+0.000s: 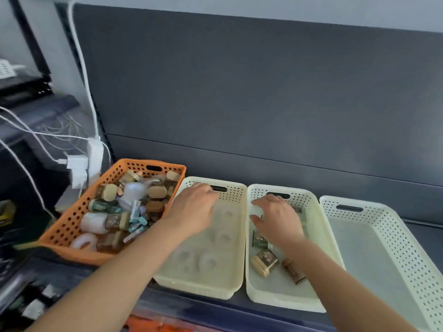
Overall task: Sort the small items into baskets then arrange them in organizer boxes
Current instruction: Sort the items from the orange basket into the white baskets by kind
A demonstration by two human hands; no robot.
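Observation:
An orange basket at the left is heaped with small bottles, jars and white rings. To its right stand three cream baskets in a row. The first cream basket holds several pale rings; my left hand hovers palm down over its far end, fingers relaxed. The second cream basket holds a few small brown and green boxes, among them a tan box. My right hand is spread palm down over that basket's far half. I see nothing held in either hand. The third cream basket looks bare.
A dark grey panel rises right behind the baskets. White chargers and cables hang at the left, beside dark equipment. Something orange shows below the table's front edge.

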